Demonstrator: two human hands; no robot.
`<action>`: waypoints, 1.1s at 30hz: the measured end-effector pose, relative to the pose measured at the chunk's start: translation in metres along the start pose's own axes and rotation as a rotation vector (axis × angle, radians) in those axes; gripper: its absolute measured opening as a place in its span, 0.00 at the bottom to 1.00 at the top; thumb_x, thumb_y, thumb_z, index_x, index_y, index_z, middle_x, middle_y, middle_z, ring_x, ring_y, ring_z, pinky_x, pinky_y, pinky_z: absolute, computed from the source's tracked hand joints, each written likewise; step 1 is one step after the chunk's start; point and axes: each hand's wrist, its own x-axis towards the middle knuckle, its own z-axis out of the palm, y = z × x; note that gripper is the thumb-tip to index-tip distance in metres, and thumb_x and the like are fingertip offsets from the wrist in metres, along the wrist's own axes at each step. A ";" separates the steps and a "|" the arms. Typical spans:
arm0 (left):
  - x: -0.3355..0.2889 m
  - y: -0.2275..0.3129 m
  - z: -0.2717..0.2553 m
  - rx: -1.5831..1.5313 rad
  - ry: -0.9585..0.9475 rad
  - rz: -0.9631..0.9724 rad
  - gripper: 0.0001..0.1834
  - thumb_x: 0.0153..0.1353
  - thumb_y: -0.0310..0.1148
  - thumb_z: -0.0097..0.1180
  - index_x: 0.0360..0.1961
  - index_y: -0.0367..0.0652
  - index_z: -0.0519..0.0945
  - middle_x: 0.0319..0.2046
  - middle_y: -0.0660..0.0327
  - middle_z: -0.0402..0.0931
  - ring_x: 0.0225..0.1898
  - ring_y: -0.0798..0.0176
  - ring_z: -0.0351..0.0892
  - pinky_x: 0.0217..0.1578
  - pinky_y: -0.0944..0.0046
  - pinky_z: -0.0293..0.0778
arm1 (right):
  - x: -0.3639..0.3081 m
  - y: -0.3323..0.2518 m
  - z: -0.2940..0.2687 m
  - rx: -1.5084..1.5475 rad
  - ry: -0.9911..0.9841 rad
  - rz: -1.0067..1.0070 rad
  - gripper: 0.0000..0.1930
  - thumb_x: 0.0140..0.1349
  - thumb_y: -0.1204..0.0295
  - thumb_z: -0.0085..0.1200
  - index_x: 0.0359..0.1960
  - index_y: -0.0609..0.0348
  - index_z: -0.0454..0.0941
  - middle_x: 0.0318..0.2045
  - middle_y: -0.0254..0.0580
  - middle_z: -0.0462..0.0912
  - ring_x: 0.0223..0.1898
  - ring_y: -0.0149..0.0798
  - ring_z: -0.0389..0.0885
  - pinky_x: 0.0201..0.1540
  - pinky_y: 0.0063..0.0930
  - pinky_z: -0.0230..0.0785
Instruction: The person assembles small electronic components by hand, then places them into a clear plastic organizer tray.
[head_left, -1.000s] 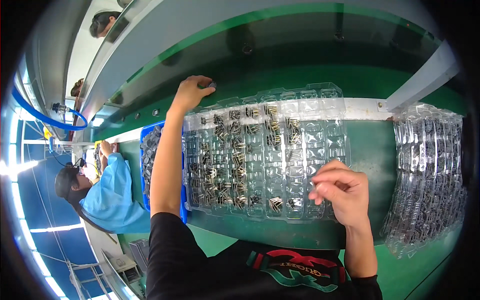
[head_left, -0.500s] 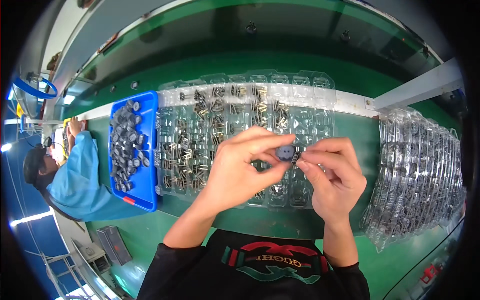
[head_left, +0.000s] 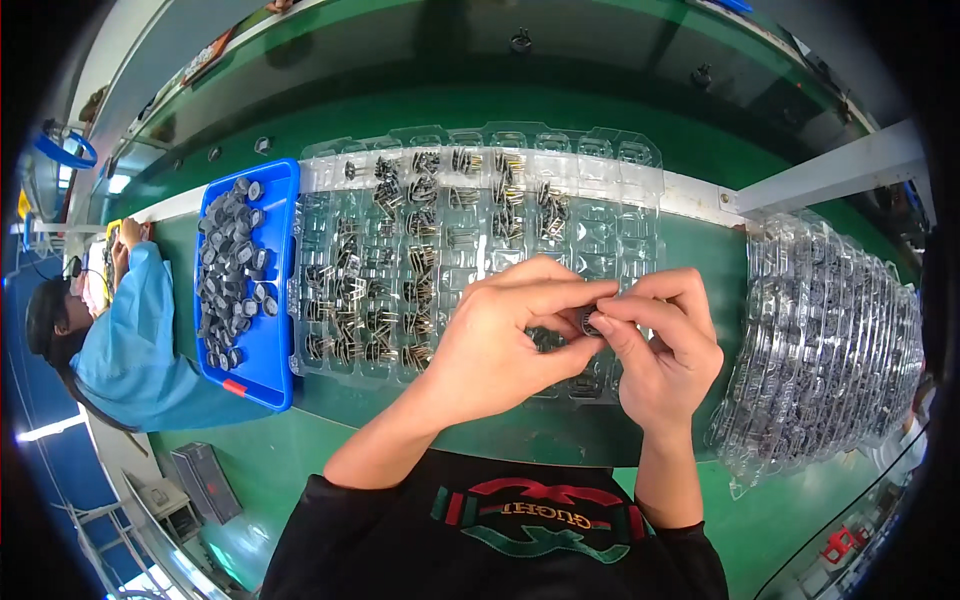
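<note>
Your L hand [head_left: 510, 330] has come right up against your R hand [head_left: 665, 350]. A sec ago L was way out at 11 o'clock by the belt [head_left: 400, 105] & R hung apart near the tray [head_left: 632, 222]; half a sec ago they'd met, w/ a round grey face & dark pins showing btwn them. Now the dark part [head_left: 588, 320] is mostly hidden, only a bit of its rim visible btwn thumbs & index fingers. Reads as: reach is over, two-handed fingertip work is on. Can't tell if it's 1 pc or 2, or how well seated.

Grip: L pinches the part from its 9 o'clock side, R from its 3 o'clock side. Neither palm is flat; R's other fingers curl in.

Part's pos: at your fingertips, above the tray's near right area. Rest of tray spreads 9 to 12 o'clock from your hands, w/ pin pcs [head_left: 420, 275] bunched mostly in its left cols; cells toward 12 to 1 look bare.

Bin [head_left: 268, 370], blue, sits at 9 o'clock w/ grey caps [head_left: 232, 235] heaped in it. Tray stack [head_left: 820, 340] at 3 o'clock. Whole view's shifted a bit too: bin & stack lie lower-left in frame vs half a sec ago, prob. your head moving.
</note>
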 end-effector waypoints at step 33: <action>0.296 -0.136 -0.199 0.725 0.511 -0.038 0.15 0.50 0.41 0.70 0.33 0.40 0.88 0.29 0.56 0.85 0.32 0.61 0.84 0.38 0.61 0.77 | -0.026 0.004 0.011 -0.546 -0.651 -0.131 0.10 0.43 0.67 0.65 0.23 0.57 0.79 0.31 0.40 0.71 0.39 0.42 0.69 0.43 0.35 0.61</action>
